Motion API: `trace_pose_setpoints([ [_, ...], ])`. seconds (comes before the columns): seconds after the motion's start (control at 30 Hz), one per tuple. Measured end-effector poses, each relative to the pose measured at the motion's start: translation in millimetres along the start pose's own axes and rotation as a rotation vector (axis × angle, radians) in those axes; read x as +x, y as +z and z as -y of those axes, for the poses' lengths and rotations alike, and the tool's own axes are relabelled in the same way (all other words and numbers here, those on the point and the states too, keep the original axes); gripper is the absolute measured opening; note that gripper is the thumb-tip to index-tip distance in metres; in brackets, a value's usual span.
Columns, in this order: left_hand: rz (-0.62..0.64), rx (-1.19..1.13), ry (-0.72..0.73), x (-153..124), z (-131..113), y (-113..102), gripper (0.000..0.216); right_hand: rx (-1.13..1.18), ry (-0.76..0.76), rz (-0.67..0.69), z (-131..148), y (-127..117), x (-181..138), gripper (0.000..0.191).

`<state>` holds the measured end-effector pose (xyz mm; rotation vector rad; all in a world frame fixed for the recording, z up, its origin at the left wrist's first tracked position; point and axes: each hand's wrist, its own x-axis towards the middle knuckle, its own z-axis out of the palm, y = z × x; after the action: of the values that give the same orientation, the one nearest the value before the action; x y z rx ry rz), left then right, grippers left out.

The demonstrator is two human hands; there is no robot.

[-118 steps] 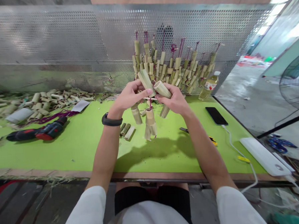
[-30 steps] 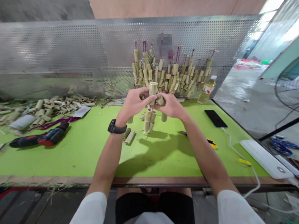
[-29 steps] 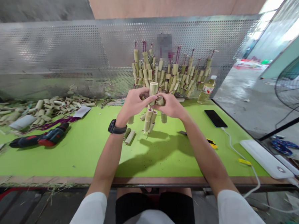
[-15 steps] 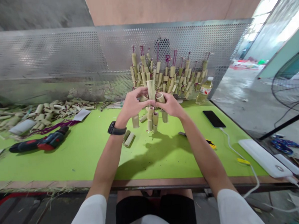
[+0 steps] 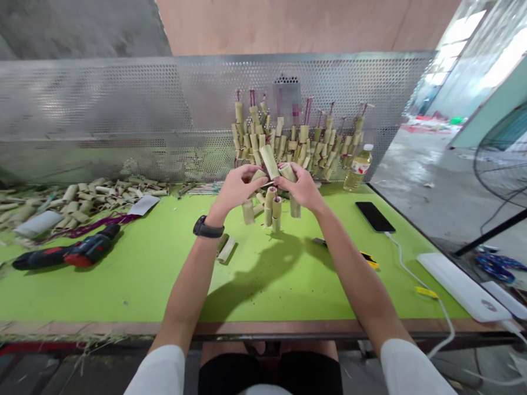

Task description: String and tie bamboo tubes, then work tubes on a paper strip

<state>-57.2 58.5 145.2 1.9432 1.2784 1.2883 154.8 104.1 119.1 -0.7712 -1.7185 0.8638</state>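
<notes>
Both my hands hold up a cluster of bamboo tubes (image 5: 269, 162) above the table. My left hand (image 5: 241, 185) is closed on its left side, thumb stretched toward the middle. On the right side, my right hand (image 5: 302, 186) grips a tube, its thumb and fingertips close to the other thumb. Several tubes hang below the hands, and one tilted tube sticks up between them. What joins the tubes is mostly hidden by my fingers. Two short bamboo pieces (image 5: 226, 249) lie on the table under my left wrist.
Finished-looking bamboo strings (image 5: 326, 141) hang on the perforated metal panel (image 5: 130, 98). A bottle (image 5: 358, 168), phone (image 5: 374, 216), power bank (image 5: 462, 286) and yellow cutter (image 5: 369, 260) are to the right. Left are a power drill (image 5: 69, 253), purple cords (image 5: 99, 223) and loose bamboo tubes (image 5: 76, 201).
The upright middle tube now leans to the left at its top. Both hands, still on the cluster, sit slightly lower and further right in the view, which has shifted a little.
</notes>
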Motion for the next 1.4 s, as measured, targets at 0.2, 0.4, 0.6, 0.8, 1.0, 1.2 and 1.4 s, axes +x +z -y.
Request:
trace_pose_setpoints([
  [0.2, 0.001, -0.019, 0.000, -1, -2, -3, 0.041, -0.073, -0.081, -0.043, 3, 2, 1, 0.041],
  [0.4, -0.061, -0.009, 0.031, -5, -8, -5, 0.043, -0.087, -0.122, -0.107, 2, 4, 0, 0.040],
  [0.6, -0.076, -0.013, 0.036, -6, -8, 4, 0.039, -0.096, -0.117, -0.234, 2, 13, 0, 0.039],
  [0.8, -0.102, 0.018, 0.083, -2, -4, 6, 0.034, -0.014, -0.036, -0.243, 7, 20, -2, 0.045],
  [1.0, 0.041, 0.037, 0.132, -6, -11, 2, 0.042, 0.012, -0.040, -0.204, 12, 25, -5, 0.044],
  [1.2, 0.203, 0.164, 0.160, -7, -6, -1, 0.040, -0.029, -0.088, -0.201, 13, 26, -6, 0.038],
  [1.4, 0.208, 0.151, 0.165, -6, -5, -1, 0.044, -0.030, -0.081, -0.152, 17, 18, -5, 0.041],
])
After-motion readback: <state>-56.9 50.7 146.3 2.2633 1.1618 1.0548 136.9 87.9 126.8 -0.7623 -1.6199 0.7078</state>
